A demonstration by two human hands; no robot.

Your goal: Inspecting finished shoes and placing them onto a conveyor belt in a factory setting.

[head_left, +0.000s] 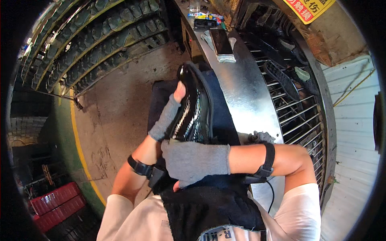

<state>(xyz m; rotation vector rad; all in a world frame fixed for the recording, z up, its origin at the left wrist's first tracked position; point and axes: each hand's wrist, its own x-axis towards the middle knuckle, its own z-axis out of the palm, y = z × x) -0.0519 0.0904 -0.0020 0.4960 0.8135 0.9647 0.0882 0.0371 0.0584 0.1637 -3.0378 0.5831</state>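
Largest first. We noted the floor left of centre, then a rack at upper left, its tiers lined with dark forms. The bench, bright metal, ran from top centre down the right of centre. Beyond it a barred grate bore dark soles toward the upper right.

The shoe, black and glossy, was at the centre of the frame, over dark clothing, just left of the bench. Long axis nearly up and down the frame, sole edge along the right side. It lay upward from the right hand and rightward from the left hand. We judged that relation the key one: left hand nearer its middle, right at its lower end.

Right hand, grey-gloved, lay crosswise there, back showing. Its fingers were hidden; we could not tell whether they were spread or closed.

Left hand, also gloved, clasped the shoe's left side, bare thumb against it, fingers out of sight.

Smallest: a dark phone on the bench, upper frame.
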